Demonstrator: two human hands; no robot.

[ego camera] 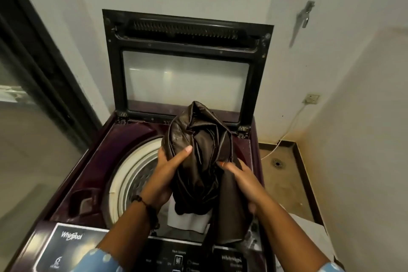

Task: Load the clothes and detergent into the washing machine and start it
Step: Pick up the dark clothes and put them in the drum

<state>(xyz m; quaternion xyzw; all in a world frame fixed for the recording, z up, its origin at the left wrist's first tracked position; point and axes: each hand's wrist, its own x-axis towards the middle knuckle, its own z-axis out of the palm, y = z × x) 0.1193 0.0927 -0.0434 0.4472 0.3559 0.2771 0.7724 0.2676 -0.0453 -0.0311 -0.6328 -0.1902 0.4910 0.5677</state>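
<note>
Much of the drum point(136, 174) is hidden: one bundled dark brown garment point(198, 152) and both forearms cover its right half, so only the cream rim and a patch of perforated wall show at left. The garment is held above the open top of the washing machine point(92, 161), whose one lid point(187, 64) stands upright against the wall. Below the bundle one white piece of cloth point(187, 218) shows, perhaps lying inside the drum, though its lower edge is masked by the garment's hanging flap.

Two hands are in view. The left hand point(167, 170) grips the bundle's left side, thumb laid across the front, its fingers wrapped behind and out of sight. The right hand point(242, 181) holds the right side, fingers point(227, 166) curled into the folds, their tips buried in fabric.

The control panel point(176, 258) is cut off by the lower frame edge, its small labels too blurred to read. One wall socket point(310, 99) and one floor drain point(277, 163) sit at right.
</note>
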